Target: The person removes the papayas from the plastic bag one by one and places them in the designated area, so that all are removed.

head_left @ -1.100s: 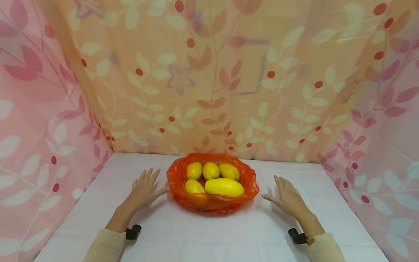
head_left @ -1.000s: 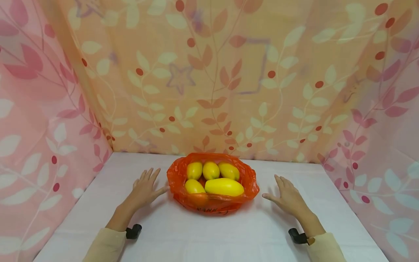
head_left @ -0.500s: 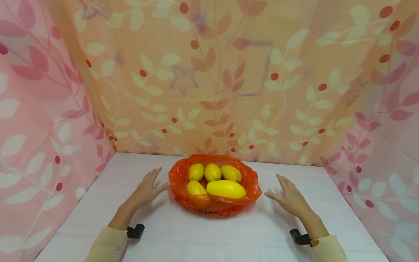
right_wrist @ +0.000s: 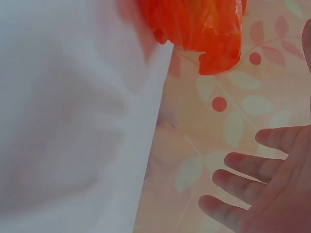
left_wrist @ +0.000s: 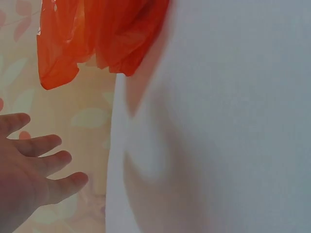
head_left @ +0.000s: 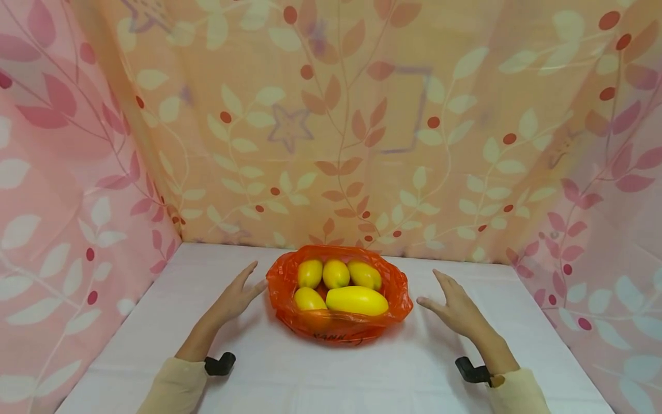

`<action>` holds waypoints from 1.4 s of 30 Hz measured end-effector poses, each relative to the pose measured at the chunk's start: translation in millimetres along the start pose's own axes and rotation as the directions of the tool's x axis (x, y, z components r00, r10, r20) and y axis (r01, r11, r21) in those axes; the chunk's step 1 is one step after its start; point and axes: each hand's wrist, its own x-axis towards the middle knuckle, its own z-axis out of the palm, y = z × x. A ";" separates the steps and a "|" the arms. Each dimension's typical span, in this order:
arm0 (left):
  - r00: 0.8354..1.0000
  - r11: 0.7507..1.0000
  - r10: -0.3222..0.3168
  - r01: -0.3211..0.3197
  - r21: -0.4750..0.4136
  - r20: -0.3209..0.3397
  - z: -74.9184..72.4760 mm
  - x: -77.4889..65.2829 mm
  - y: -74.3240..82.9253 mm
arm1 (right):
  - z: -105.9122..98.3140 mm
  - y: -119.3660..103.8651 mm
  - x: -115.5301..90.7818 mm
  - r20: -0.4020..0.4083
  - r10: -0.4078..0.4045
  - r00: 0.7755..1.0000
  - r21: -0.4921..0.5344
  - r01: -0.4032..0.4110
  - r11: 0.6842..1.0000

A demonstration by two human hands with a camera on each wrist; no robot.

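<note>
The left hand [head_left: 235,298] is raised with its fingers extended and spread apart, as the left wrist view shows; its thumb is just beside the bag [head_left: 338,334] without touching it. The right hand [head_left: 460,307] mirrors it, fingers straight and apart, thumb aimed at the bag's near side. Between the two hands, the orange-red bag sits on the worktop [head_left: 372,379], its long axis running from one hand to the other and its mouth facing up. Inside, the long yellow fruit [head_left: 357,301] lies along that same line, on the right hand's side. Four rounder yellow fruits [head_left: 336,273] surround it: one toward the left hand, three in a row behind. Beyond the hands' reach rises the leaf-patterned curtain [head_left: 341,144].

Compared with half a second ago, the left hand has turned more edge-on, and the right hand's fingertips are slightly higher; the bag has stayed put.
</note>
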 end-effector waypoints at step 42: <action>0.999 0.958 0.017 -0.025 -0.286 -0.029 37.0 30.1 16.2 | 9.2 -80.5 36.6 0.066 -0.282 0.957 0.276 0.254 0.927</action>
